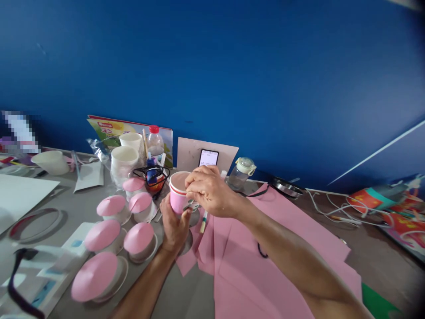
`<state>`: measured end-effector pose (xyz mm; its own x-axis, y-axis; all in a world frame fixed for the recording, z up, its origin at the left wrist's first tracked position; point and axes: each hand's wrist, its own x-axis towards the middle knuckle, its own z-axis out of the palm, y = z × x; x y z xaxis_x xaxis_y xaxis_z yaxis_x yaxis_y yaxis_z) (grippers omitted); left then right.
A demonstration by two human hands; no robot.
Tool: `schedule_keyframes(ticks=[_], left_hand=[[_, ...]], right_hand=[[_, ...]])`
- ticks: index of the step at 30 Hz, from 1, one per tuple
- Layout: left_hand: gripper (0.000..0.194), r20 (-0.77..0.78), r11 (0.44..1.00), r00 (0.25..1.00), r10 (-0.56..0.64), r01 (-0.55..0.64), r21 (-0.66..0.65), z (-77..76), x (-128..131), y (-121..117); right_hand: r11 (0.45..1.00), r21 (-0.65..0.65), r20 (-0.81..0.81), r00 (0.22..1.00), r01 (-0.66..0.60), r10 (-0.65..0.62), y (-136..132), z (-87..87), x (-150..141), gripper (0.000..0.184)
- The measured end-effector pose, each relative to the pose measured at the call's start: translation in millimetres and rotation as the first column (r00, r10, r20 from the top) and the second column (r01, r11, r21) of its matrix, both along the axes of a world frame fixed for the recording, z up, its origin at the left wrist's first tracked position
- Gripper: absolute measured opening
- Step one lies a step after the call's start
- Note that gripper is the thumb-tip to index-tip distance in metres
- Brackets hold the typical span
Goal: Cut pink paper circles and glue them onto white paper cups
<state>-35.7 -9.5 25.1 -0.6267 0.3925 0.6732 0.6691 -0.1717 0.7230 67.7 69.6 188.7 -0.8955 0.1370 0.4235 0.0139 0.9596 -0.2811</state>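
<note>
Holds the pink cup (178, 203) in the left hand (175, 230), apparently clear of the desk (189, 294), just below and left of the propped phone (208, 156) in view. Lies directly between the two hands, left hand nearer the base, right hand (214, 190) nearer the mouth. Keeps its long axis close to upright, leaning only slightly, open end up. Grips the lower wall with the left fingers (165, 206) curled around one side and the thumb across the other. Meets the rim from the right with the right fingers (195, 180) bent in close together; cannot tell whether pinching the lip or merely pressing against it. Shows a smooth pink wall, a red band under a white rim and a dull pinkish interior, perhaps with a second cup nested inside. Sits near white cups with pink cones (138, 238) on the left and pink sheets (282, 248) on the right
</note>
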Motion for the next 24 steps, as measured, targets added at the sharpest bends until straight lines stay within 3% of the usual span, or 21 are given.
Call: schedule_keyframes(ticks=[2,4,5,7,9,11,14,18,21,24], left_hand=[[0.056,0.026,1.000,1.000,-0.016,0.016,-0.010,-0.6,1,-1],[0.049,0.067,0.999,0.997,-0.030,0.033,-0.042,-0.6,2,-4],[0.046,0.094,0.998,0.995,-0.030,0.035,-0.058,-0.3,2,-5],[0.045,0.153,0.998,0.988,-0.006,0.016,-0.065,1.0,2,-6],[0.053,0.212,0.998,0.977,0.034,-0.024,-0.051,3.0,1,-6],[0.059,0.270,0.999,0.962,0.048,-0.041,-0.030,5.1,-1,-5],[0.060,0.366,0.999,0.930,0.019,-0.030,0.025,7.3,-3,-1],[0.054,0.392,0.997,0.920,0.013,-0.042,0.066,9.3,-2,3],[0.047,0.366,0.992,0.928,-0.074,0.032,0.122,10.8,0,4],[0.046,0.386,0.986,0.911,-0.143,0.095,0.140,11.2,2,4]], right_hand=[[1.000,-0.008,-0.033,0.999,-0.023,0.022,1,3.7,1,0.024],[0.999,-0.034,-0.177,0.984,-0.024,0.018,1,20.0,9,0.028],[0.997,-0.073,-0.301,0.953,0.011,-0.032,1,32.7,15,0.028],[0.986,-0.100,-0.551,0.818,0.132,-0.165,-1,62.2,33,0.024],[0.979,-0.050,-0.618,0.764,0.197,-0.185,-1,86.9,50,0.016],[0.979,-0.029,-0.586,0.790,0.203,-0.181,2,96.5,61,0.014],[0.966,-0.097,-0.423,0.869,0.239,-0.257,21,76.4,64,0.017],[0.912,-0.154,-0.198,0.893,0.379,-0.404,52,16.8,56,0.022],[0.916,-0.061,0.012,0.918,0.396,-0.397,60,-19.8,51,0.029],[0.914,0.067,0.274,0.873,0.400,-0.403,61,-39.9,46,0.032]])
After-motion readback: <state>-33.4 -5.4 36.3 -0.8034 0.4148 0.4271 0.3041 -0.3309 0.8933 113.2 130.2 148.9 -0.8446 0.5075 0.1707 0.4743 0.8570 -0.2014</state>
